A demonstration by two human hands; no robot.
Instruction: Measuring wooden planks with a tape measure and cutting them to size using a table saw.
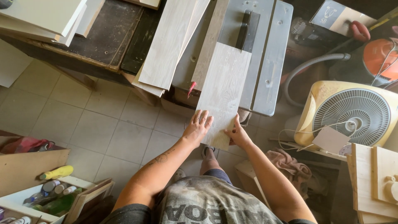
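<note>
**A:** Hands first, since that's where everything's happening. The left hand (198,126) lies flat and open, fingers spread, on the near end of a pale wood-grain plank (224,93). The right hand (237,133) has the same plank by its near right edge, thumb on top and fingers curled underneath, so that one's actually gripping.

**B:** And where's the plank sitting?

**A:** It runs straight away from the hands across a grey metal saw tabletop (265,62). Its near end hangs off the tabletop's edge, over the tiled floor (103,124). At its far end, right where the wood stops, there's a dark blade guard (247,31) in the tabletop slot.

**B:** Anything else around?

**A:** Just beyond the left hand, more pale planks (170,45) are stacked on a dark, worn workbench (107,35). Out past the right hand, a grey ribbed hose (306,66) curves up toward an orange vacuum (381,58), and closer in sits a yellowed fan (352,114) lying face up. Well off to the left and nearer the body, there's a shelf of bottles (49,193), one of them yellow.
</note>
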